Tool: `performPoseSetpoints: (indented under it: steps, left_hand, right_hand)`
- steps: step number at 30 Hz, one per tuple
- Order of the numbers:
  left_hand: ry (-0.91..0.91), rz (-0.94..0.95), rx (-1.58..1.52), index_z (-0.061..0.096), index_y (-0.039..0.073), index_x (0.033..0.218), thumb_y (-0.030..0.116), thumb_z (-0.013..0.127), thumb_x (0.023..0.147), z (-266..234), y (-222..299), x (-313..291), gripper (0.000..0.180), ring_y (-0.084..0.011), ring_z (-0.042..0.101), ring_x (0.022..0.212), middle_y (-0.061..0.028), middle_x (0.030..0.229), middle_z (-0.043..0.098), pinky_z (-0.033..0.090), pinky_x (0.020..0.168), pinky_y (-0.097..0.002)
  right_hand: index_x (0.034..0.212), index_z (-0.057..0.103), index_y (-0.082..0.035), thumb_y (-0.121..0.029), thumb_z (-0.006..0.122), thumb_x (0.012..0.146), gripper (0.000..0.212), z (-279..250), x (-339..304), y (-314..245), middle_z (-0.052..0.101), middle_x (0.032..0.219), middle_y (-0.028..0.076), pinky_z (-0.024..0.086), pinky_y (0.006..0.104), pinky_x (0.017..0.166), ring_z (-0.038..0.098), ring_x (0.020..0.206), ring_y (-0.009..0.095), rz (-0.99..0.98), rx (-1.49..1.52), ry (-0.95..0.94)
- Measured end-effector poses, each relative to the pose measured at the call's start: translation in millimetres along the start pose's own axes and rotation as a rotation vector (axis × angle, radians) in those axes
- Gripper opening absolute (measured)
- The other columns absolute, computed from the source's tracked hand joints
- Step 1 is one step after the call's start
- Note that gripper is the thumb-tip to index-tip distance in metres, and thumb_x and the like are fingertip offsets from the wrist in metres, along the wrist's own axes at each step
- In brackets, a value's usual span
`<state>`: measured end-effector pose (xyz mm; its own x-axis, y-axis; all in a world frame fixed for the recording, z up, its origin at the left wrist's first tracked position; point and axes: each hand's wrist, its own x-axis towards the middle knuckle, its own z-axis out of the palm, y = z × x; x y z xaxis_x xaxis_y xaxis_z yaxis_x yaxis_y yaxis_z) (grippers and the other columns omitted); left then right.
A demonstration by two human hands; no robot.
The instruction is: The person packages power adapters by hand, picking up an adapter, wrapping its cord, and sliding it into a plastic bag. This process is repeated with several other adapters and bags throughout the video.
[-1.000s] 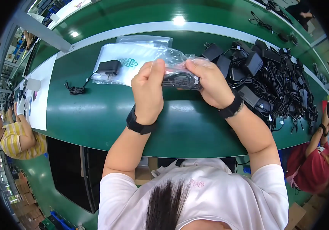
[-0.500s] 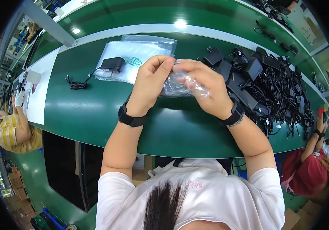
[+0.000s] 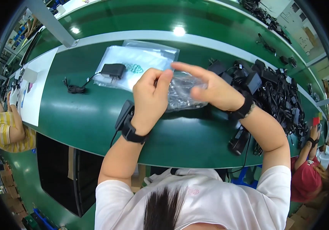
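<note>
A clear plastic bag (image 3: 185, 86), crumpled and shiny, is held above the green table in front of me. My left hand (image 3: 152, 92) pinches its left edge between thumb and bent fingers. My right hand (image 3: 218, 90) is at the bag's right side, index finger stretched toward my left thumb and thumb spread away, slightly blurred. What the bag contains, if anything, I cannot make out. Beyond my left hand, a black power adapter (image 3: 113, 71) rests on a stack of flat clear bags (image 3: 111, 55). Its coiled cable (image 3: 75, 89) lies on the table to the left.
A large heap of black adapters and cables (image 3: 275, 96) covers the table's right side. A dark block with a cord (image 3: 239, 142) lies near the front edge, below my right wrist. Co-workers sit at left, in yellow stripes (image 3: 9, 132), and at right, in red (image 3: 306, 180).
My right hand has opened its thumb away from the bag and shifted right. My left hand has turned and come slightly nearer, still pinching the bag. The bag looks more spread out.
</note>
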<state>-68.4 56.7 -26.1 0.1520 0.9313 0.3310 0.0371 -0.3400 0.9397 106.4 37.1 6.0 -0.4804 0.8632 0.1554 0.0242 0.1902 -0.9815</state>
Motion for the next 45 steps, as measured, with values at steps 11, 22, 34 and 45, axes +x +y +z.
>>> performPoseSetpoints:
  steps: [11,22,34,45]
  left_hand:
    - [0.301,0.528,0.663,0.059,-0.001,0.091,0.01,0.059,0.081,-28,-7,19,0.015,-0.0319,0.059,0.078,-0.0154,0.084,0.062,0.047,0.067,-0.0366]
    - [0.254,0.513,0.673,0.058,0.0,0.075,0.009,0.059,0.08,-26,-12,25,0.011,-0.0299,0.06,0.07,-0.0145,0.077,0.062,0.047,0.063,-0.035]
    - [0.028,0.053,0.232,0.061,-0.002,0.078,0.022,0.056,0.087,-9,-19,14,0.025,-0.0153,0.056,0.062,-0.0074,0.065,0.06,0.043,0.056,-0.0281]
    - [-1.105,-0.291,-1.086,0.047,-0.003,0.117,0.041,0.063,0.079,21,20,5,0.061,-0.0243,0.057,0.098,-0.0156,0.107,0.057,0.046,0.088,-0.0379]
  right_hand:
    - [0.098,0.066,-0.011,-0.017,0.058,0.081,0.02,-238,113,84,0.062,0.082,0.008,0.046,0.0334,0.067,0.059,0.074,0.023,0.055,-1.312,0.59]
    - [0.122,0.05,-0.012,-0.036,0.052,0.083,0.046,-288,129,101,0.052,0.118,0.019,0.043,0.0382,0.087,0.052,0.104,0.034,0.161,-1.669,0.45]
    - [0.11,0.054,-0.009,-0.013,0.072,0.058,0.056,-125,1,19,0.053,0.102,0.011,0.041,0.0337,0.085,0.051,0.095,0.028,0.564,-0.929,-0.201]
    - [0.109,0.057,-0.01,0.002,0.066,0.059,0.052,-23,1,-81,0.045,0.127,0.013,0.035,0.0385,0.096,0.044,0.114,0.031,-0.58,-0.804,-0.347]
